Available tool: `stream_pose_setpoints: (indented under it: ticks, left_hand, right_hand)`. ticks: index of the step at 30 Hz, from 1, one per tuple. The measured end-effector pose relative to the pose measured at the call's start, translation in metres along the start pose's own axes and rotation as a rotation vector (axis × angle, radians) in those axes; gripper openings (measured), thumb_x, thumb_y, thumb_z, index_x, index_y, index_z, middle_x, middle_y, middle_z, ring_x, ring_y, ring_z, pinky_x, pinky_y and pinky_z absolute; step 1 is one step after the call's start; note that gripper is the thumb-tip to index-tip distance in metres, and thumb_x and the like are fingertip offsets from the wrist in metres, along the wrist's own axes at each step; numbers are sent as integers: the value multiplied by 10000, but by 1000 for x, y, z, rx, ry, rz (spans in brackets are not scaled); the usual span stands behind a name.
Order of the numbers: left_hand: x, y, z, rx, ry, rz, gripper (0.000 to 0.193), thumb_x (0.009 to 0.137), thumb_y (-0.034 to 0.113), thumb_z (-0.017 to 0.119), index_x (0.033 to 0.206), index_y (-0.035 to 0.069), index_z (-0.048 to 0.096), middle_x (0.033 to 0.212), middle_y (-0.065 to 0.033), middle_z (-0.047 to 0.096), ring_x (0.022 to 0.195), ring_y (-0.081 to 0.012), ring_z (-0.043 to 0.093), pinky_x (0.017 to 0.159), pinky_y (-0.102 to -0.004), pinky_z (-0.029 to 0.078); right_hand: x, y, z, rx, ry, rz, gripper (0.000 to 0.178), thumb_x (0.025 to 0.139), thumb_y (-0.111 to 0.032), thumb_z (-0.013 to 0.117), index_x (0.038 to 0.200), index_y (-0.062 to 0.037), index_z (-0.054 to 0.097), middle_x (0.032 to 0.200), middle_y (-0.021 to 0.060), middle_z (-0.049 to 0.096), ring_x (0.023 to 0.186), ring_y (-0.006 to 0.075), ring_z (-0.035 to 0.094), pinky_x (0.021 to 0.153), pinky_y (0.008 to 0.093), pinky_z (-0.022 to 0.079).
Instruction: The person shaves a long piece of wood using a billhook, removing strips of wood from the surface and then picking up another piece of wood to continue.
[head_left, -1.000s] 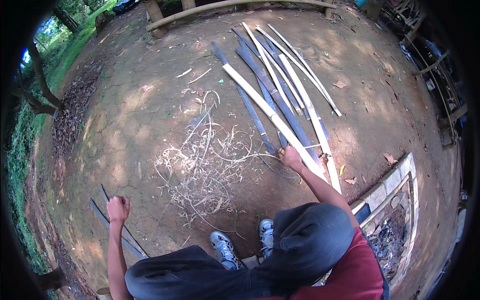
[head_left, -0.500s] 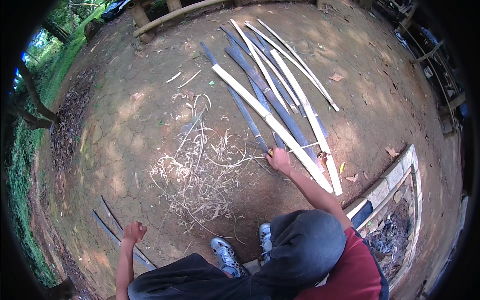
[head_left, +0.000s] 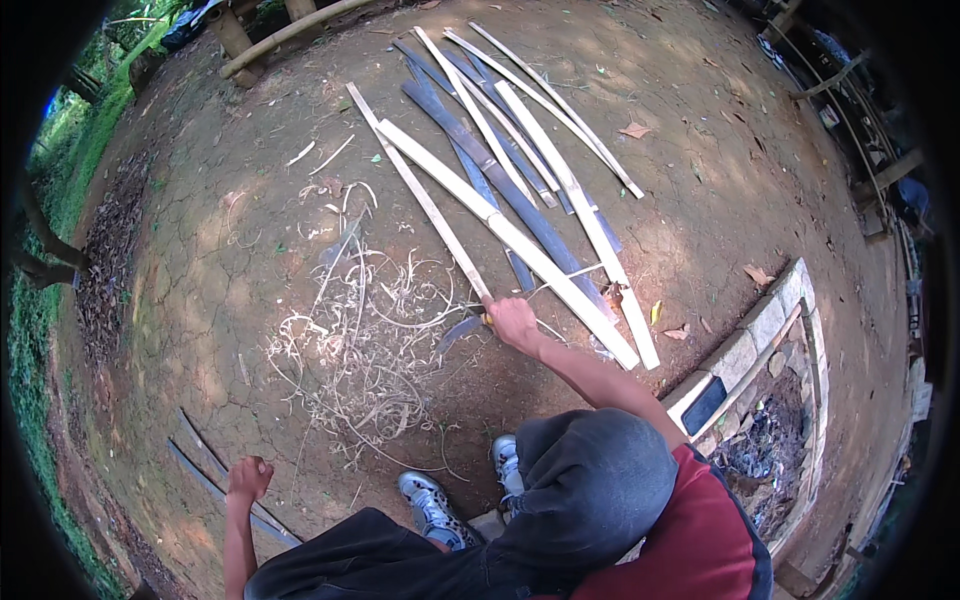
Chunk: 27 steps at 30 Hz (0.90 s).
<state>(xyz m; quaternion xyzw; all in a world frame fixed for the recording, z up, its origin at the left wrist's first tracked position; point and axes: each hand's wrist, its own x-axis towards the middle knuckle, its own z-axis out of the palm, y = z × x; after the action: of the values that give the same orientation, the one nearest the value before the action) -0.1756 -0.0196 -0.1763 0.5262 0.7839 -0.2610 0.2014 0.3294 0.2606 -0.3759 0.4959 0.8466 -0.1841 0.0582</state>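
My right hand (head_left: 515,324) is closed around the handle of a curved-bladed knife (head_left: 458,332), whose blade points left over the shavings. The near end of a long, narrow bamboo strip (head_left: 432,215), pale side up, meets the same hand and appears pinched in it. Just right of that strip lies a wider pale bamboo strip (head_left: 540,262). Low on the left, my left hand (head_left: 250,478) is a loose fist with nothing showing in it, above two dark strips (head_left: 205,468) on the ground. Curly pale shavings (head_left: 370,345) lie heaped between my hands.
More dark and pale bamboo strips (head_left: 545,130) lie spread out ahead. On the right, a block-edged pit (head_left: 745,345) holds ash, with a dark phone-like slab (head_left: 704,405) on its edge. A bamboo rail (head_left: 290,42) stands far left. My shoes (head_left: 432,500) are just short of the shavings.
The narrow strip at my right hand was lying dark side up and now shows its pale side. The knife blade has come into clearer sight. The whole view has shifted slightly; my left fist stays put.
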Motion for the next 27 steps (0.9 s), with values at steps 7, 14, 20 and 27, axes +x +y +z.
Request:
stream_pose_setpoints:
  ticks: [7, 14, 20, 27]
  left_hand:
    - [-5, 1, -2, -48, 7, -2, 320, 819, 316, 544, 831, 24, 675, 822, -236, 661, 826, -400, 651, 780, -468, 516]
    - [-9, 3, -5, -32, -3, -25, 301, 816, 309, 552, 859, 43, 687, 826, -215, 674, 838, -380, 661, 790, -458, 520]
    - [-21, -4, 2, -40, -31, -65, 307, 813, 321, 560, 891, 55, 691, 869, -217, 675, 873, -364, 662, 806, -450, 519]
    - [-26, -9, 9, -66, -20, -65, 307, 813, 327, 560, 875, 54, 686, 877, -221, 672, 883, -375, 655, 809, -450, 518]
  right_hand:
    - [-45, -34, 24, 166, -36, 46, 386, 778, -138, 609, 1112, -6, 466, 768, 188, 663, 668, 362, 661, 572, 466, 529]
    - [-50, -35, 18, 541, -40, 321, 558, 685, -290, 744, 1119, -40, 499, 858, 226, 665, 856, 395, 655, 777, 478, 516]
    - [-31, -36, 34, 623, 130, 442, 387, 777, -367, 707, 934, -15, 679, 878, 239, 668, 863, 396, 654, 764, 467, 512]
    - [-12, -23, 54, 580, 51, 396, 437, 770, -335, 718, 1063, -20, 644, 815, 204, 687, 811, 352, 679, 733, 432, 517]
